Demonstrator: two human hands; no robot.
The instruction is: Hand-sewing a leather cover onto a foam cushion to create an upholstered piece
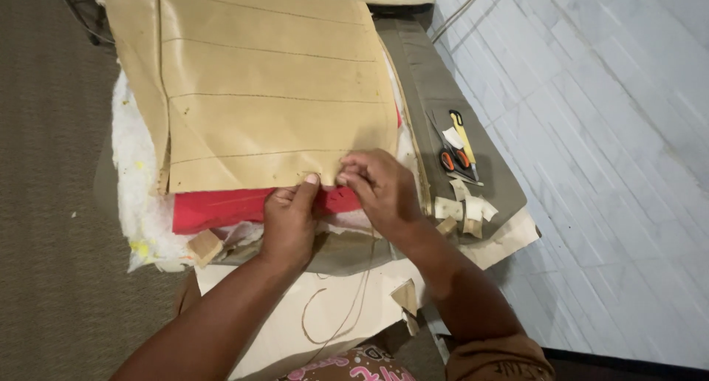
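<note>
While both hands' fingers (310, 182) pinch the tan panel (273, 93) edge, thread seems held.

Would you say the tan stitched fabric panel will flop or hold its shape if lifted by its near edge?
The tan stitched fabric panel probably flops: it drapes over the stack beneath. Its faint sheen suggests it may be somewhat slippery. It looks thin, so likely light.

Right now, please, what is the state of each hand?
Left hand: closed, pinching the lower edge of the tan stitched panel.
Right hand: fingers curled at the same edge; whether it grips anything cannot be told.
</note>
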